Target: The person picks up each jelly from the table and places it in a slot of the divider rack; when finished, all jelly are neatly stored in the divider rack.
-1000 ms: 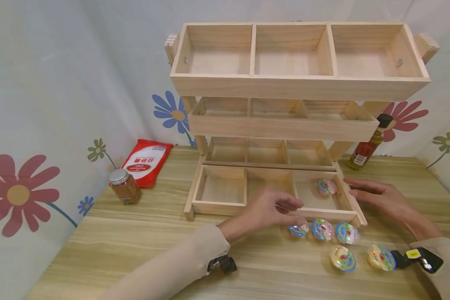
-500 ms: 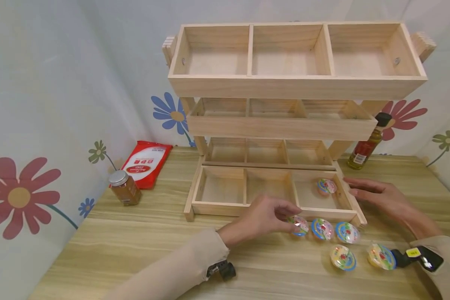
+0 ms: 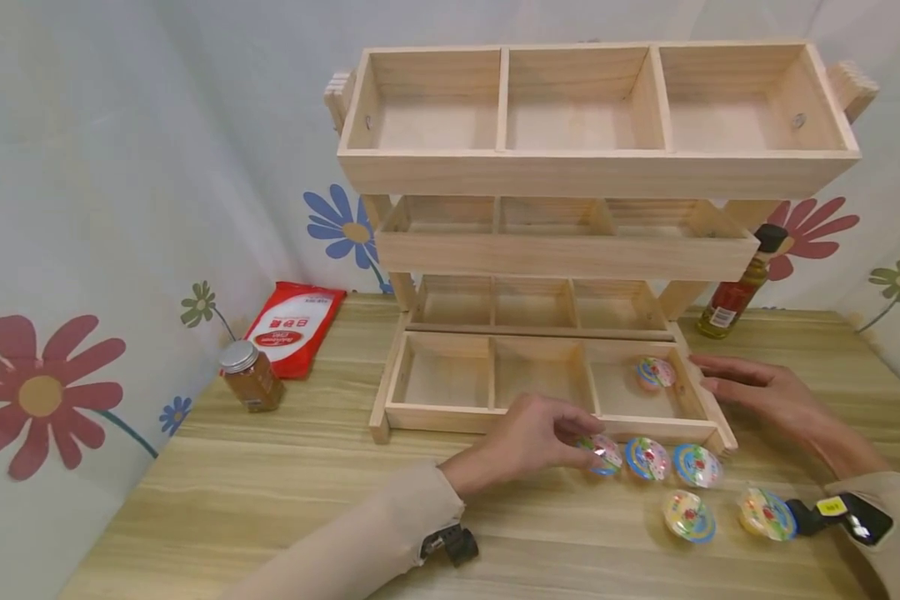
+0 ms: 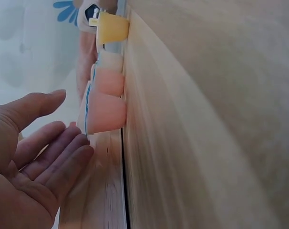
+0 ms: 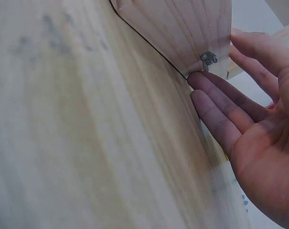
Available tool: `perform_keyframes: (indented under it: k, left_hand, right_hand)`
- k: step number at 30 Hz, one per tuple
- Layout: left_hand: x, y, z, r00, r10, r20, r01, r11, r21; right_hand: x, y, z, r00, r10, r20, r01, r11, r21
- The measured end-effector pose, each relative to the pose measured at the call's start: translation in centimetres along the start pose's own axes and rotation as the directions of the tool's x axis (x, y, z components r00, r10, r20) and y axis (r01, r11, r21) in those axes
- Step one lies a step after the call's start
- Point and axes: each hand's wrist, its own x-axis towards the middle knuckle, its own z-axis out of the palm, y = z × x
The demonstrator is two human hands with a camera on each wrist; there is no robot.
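Note:
My left hand [image 3: 528, 437] is at the leftmost jelly cup [image 3: 606, 454], which has a pink and blue film lid. In the left wrist view that pink cup [image 4: 106, 112] stands upright on the table; fingertips of the left hand [image 4: 37, 150] reach its lid edge, while the thumb is apart from it. Two more jelly cups [image 3: 647, 459] stand to its right, and two yellow ones [image 3: 690, 517] lie nearer me. Another jelly cup [image 3: 656, 374] sits in the rack's bottom right compartment. My right hand [image 3: 783, 404] rests its fingers on the right side of the wooden rack [image 5: 182, 33].
The wooden rack [image 3: 600, 177] has several tiers, each split into three compartments. To its left are a red and white bag [image 3: 296, 327] and a brown jar [image 3: 252, 379] with a silver lid. An oil bottle [image 3: 735, 292] stands behind the rack's right side.
My left hand has come down slightly, its thumb and fingers now beside the leftmost jelly cup, whose lid shows more. The right hand has stayed at the rack's side.

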Motion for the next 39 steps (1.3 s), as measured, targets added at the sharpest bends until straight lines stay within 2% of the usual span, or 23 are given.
perform_keyframes:
  k: [4,9,13,17,21,26,33,39]
  left_hand:
    - [0.2,0.0,0.3,1.0,0.022,0.005,-0.022,1.0,-0.004]
    - [0.0,-0.1,0.1,1.0,0.006,-0.003,-0.005,1.0,0.031]
    - [-0.1,0.0,0.1,1.0,0.008,0.025,-0.01,0.996,0.087]
    - [-0.2,0.1,0.2,0.998,-0.008,0.058,0.003,0.996,0.093]
    - [-0.1,0.0,0.4,0.998,-0.021,0.055,0.015,0.994,0.104]
    - [-0.1,-0.2,0.8,0.999,-0.027,0.041,0.023,0.995,0.097]
    - [-0.3,-0.2,1.1,1.0,-0.023,0.021,0.023,1.0,0.019]
    - [-0.4,-0.3,1.3,0.999,-0.036,0.022,0.035,0.998,0.045]
  right_hand:
    - [-0.1,0.3,-0.2,1.0,0.012,-0.001,-0.012,1.0,-0.026]
    - [0.3,0.1,0.0,1.0,0.008,0.005,-0.007,1.0,-0.02]
    - [0.2,0.0,0.0,1.0,-0.001,-0.003,0.001,1.0,-0.019]
    - [0.2,0.0,0.0,1.0,0.01,-0.004,-0.01,0.999,-0.033]
    - [0.2,0.0,0.0,1.0,0.026,0.003,-0.026,0.999,-0.033]
    - [0.3,-0.1,0.1,0.999,0.041,0.016,-0.04,0.998,-0.04]
    - [0.3,-0.2,0.1,0.999,0.032,0.001,-0.032,0.999,-0.034]
    - [0.3,-0.2,0.0,0.999,0.033,0.009,-0.033,0.999,-0.031]
